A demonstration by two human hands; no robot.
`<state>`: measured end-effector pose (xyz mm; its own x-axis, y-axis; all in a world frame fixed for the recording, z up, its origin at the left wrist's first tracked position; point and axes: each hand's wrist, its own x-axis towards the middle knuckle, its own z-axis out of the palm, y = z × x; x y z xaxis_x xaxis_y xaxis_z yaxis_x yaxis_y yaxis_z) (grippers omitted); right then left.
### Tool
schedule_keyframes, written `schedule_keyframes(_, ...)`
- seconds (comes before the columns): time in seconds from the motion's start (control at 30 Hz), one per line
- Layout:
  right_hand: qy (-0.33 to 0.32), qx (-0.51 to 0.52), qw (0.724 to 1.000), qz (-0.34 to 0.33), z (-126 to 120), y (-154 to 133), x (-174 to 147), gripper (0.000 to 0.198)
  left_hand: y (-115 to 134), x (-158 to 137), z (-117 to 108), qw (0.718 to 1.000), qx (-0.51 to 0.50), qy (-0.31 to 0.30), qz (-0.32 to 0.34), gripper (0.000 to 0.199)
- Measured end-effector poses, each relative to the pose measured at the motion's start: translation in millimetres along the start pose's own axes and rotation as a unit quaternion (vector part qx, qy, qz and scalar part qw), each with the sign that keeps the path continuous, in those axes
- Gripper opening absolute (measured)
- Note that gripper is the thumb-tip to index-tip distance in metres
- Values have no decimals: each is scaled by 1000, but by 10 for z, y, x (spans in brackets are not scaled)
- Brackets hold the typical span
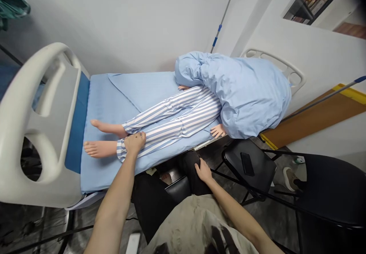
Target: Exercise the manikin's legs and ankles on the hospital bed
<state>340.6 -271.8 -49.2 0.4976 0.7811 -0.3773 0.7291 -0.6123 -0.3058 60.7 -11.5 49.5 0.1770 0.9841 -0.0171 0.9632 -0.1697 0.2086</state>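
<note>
A mannequin lies on a narrow bed with a light blue sheet (137, 80), wearing blue-and-white striped trousers (171, 132). Its bare feet (98, 149) point toward the footboard on the left. My left hand (135, 142) is closed on the near trouser leg just above the ankle. On my own dark-trousered knee rests my right hand (204, 171), its fingers laid over the knee and thumb apart, holding nothing. Bulky light blue cloth (248, 90) covers the mannequin's upper body and head; one mannequin hand (218, 131) sticks out at the bed's near edge.
A cream footboard (61, 139) stands at the left, a headboard (277, 61) at the far right. On a black folding chair (237, 155) lies a phone (247, 164); another black chair (331, 193) and a person's shoe (290, 178) are to the right. A wall runs behind the bed.
</note>
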Motion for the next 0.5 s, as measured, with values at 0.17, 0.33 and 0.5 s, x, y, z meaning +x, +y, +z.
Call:
schedule_keyframes(0.17,26,-67,997,25,-1,-59,91,72,-13,58,95,999,16,29,-20,39)
schedule_keyframes(0.33,51,-78,995,19,6,36,162,70,-21,96,183,998,18,48,-47,49)
schedule_keyframes(0.5,60,-75,994,57,-100,226,250,71,25,61,127,998,32,38,-39,38)
